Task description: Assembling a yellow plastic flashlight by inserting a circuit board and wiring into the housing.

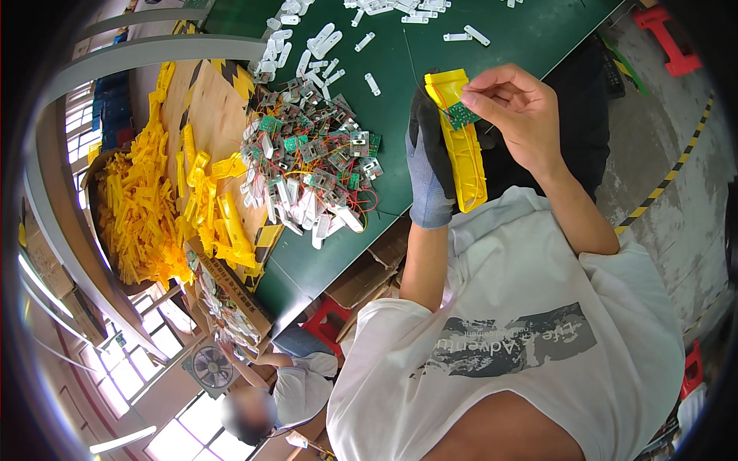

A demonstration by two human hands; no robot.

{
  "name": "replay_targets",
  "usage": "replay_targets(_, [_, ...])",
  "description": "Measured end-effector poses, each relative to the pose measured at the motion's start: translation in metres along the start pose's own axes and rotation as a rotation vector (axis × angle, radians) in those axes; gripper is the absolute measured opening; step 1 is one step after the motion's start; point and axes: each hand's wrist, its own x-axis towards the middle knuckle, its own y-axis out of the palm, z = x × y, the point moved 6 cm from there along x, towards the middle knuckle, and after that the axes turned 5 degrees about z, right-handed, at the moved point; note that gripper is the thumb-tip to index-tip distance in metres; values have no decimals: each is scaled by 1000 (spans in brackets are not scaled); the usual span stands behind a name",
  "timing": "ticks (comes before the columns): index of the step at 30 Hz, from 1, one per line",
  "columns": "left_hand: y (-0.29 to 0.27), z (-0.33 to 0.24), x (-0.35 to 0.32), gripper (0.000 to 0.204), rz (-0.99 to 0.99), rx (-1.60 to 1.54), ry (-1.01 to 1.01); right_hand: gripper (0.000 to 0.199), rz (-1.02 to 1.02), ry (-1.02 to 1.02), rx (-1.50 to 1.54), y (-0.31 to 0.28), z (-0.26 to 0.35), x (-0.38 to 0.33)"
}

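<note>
My left hand [430,157], in a grey-blue glove with dark palm and fingers, is closed round a long yellow plastic housing [466,165]. The housing is tilted upright over the table edge, its hollow side toward me. At its upper part sits a small green circuit board [461,117] with thin red wires running along the shell. My bare right hand [515,107] pinches at the board's upper edge with thumb and forefinger; the fingertips partly cover the spot. A thin dark wire [410,55] sticks up beyond the gloved hand.
A heap of wired circuit boards [315,154] lies on the green table [384,115], with white plastic pieces [323,42] beyond. Yellow housings [204,184] lie on a wooden board; more fill a large container [138,215]. Another person [296,388] works at the lower left.
</note>
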Motion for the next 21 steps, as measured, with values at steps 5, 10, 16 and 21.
replay_targets(5, [-9,-5,1,37,-43,265,216,14,-16,24,13,2,-11,0])
replay_targets(10, [-6,-3,2,37,-21,-88,95,13,-56,-21,27,-2,-13,0])
replay_targets(16, [-5,4,1,42,23,-76,77,11,-85,-105,-32,-7,-10,-4])
replay_targets(21, [-8,-4,0,37,-19,197,134,12,-101,-124,-57,-1,-8,2])
